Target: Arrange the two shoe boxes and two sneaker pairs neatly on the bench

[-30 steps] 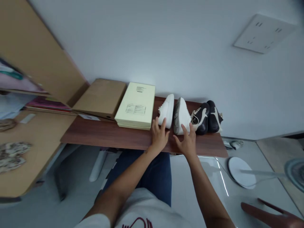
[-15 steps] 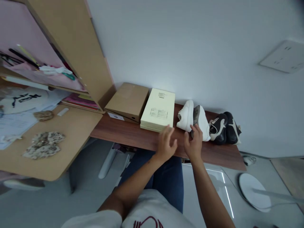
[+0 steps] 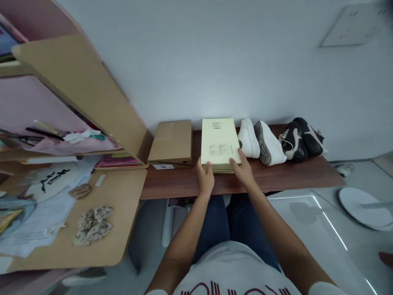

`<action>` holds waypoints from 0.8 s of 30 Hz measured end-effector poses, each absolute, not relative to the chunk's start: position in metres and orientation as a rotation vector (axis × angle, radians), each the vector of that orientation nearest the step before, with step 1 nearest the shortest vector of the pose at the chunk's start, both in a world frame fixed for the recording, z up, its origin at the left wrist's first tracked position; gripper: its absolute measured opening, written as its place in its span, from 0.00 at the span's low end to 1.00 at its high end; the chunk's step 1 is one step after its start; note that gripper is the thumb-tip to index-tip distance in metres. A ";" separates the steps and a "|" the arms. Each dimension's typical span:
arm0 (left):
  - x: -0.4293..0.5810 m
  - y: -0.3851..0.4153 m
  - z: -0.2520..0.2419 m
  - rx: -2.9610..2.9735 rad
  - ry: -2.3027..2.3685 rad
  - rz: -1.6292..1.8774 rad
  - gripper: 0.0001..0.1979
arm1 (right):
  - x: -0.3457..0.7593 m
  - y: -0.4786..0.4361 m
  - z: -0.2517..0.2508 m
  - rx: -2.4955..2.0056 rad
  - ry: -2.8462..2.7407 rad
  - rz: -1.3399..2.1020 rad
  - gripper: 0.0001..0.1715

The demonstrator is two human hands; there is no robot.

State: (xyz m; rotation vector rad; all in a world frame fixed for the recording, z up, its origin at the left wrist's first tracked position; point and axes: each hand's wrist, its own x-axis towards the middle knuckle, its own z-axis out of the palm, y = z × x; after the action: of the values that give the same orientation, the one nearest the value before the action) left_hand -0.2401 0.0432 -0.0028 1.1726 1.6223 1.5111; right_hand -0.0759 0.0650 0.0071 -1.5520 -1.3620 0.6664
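A pale yellow shoe box (image 3: 219, 141) with a printed label lies on a dark wooden shelf (image 3: 276, 177) against the wall. My left hand (image 3: 205, 179) grips its near left corner, thumb on the lid. My right hand (image 3: 243, 169) grips the near right corner, thumb on top. Just right of the box lie a pair of white sneakers (image 3: 258, 141) on their sides. Past those sit a pair of black sneakers (image 3: 301, 138).
A brown cardboard box (image 3: 172, 141) sits left of the yellow one. A tan desk (image 3: 123, 221) at left carries papers and crumpled patterned cloth (image 3: 93, 218), with open shelving above. A white round fan base (image 3: 362, 207) stands on the floor at right.
Both hands left the white sneakers and moved left onto the front corners of the yellow box. The camera view swung left with them.
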 end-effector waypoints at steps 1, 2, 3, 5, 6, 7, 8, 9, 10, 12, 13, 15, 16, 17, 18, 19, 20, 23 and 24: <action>-0.238 0.042 -0.003 1.184 1.610 1.501 0.28 | -0.071 0.065 0.007 -1.557 -1.363 0.655 0.49; -0.235 0.042 -0.003 1.190 1.604 1.495 0.28 | -0.066 0.066 0.007 -1.559 -1.369 0.648 0.48; -0.232 0.043 -0.002 1.193 1.598 1.490 0.28 | -0.062 0.069 0.007 -1.560 -1.378 0.639 0.48; -0.227 0.047 -0.001 1.190 1.586 1.484 0.29 | -0.056 0.074 0.010 -1.564 -1.412 0.609 0.47; -0.226 0.049 0.000 1.184 1.574 1.474 0.29 | -0.055 0.075 0.012 -1.566 -1.434 0.575 0.47; -0.227 0.049 0.000 1.169 1.557 1.464 0.30 | -0.056 0.074 0.016 -1.569 -1.454 0.516 0.48; -0.229 0.048 0.000 1.141 1.533 1.456 0.30 | -0.059 0.071 0.020 -1.568 -1.472 0.431 0.48; -0.233 0.044 -0.001 1.107 1.500 1.448 0.31 | -0.064 0.065 0.025 -1.557 -1.484 0.327 0.47; -0.238 0.038 -0.002 1.070 1.463 1.444 0.31 | -0.071 0.058 0.031 -1.529 -1.490 0.223 0.45; -0.253 0.022 -0.004 1.004 1.393 1.452 0.30 | -0.090 0.039 0.042 -1.433 -1.502 0.087 0.40; -0.263 0.012 -0.005 0.979 1.371 1.460 0.29 | -0.100 0.030 0.046 -1.373 -1.518 0.078 0.37; -0.284 -0.010 -0.007 0.941 1.361 1.459 0.27 | -0.121 0.013 0.053 -1.253 -1.579 0.152 0.32; -0.296 -0.021 -0.007 0.923 1.371 1.456 0.26 | -0.130 0.007 0.054 -1.201 -1.617 0.212 0.30; -0.309 -0.031 -0.007 0.908 1.386 1.450 0.25 | -0.138 0.001 0.054 -1.160 -1.651 0.274 0.27; -0.322 -0.041 -0.007 0.899 1.409 1.448 0.25 | -0.144 -0.003 0.053 -1.131 -1.676 0.335 0.25; -0.336 -0.050 -0.007 0.895 1.438 1.452 0.25 | -0.149 -0.007 0.052 -1.117 -1.692 0.395 0.22; -0.351 -0.058 -0.007 0.893 1.476 1.465 0.25 | -0.153 -0.011 0.050 -1.118 -1.697 0.455 0.19; -0.397 -0.074 -0.007 0.865 1.622 1.495 0.25 | -0.161 -0.021 0.046 -1.182 -1.696 0.650 0.17; -0.411 -0.075 -0.007 0.836 1.674 1.494 0.25 | -0.164 -0.023 0.046 -1.200 -1.695 0.711 0.18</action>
State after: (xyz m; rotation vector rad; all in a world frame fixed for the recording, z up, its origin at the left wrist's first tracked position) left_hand -0.4112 -0.0755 -0.0068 0.8362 1.6736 1.4938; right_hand -0.1643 -0.0228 0.0460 -1.2002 -1.6952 0.7113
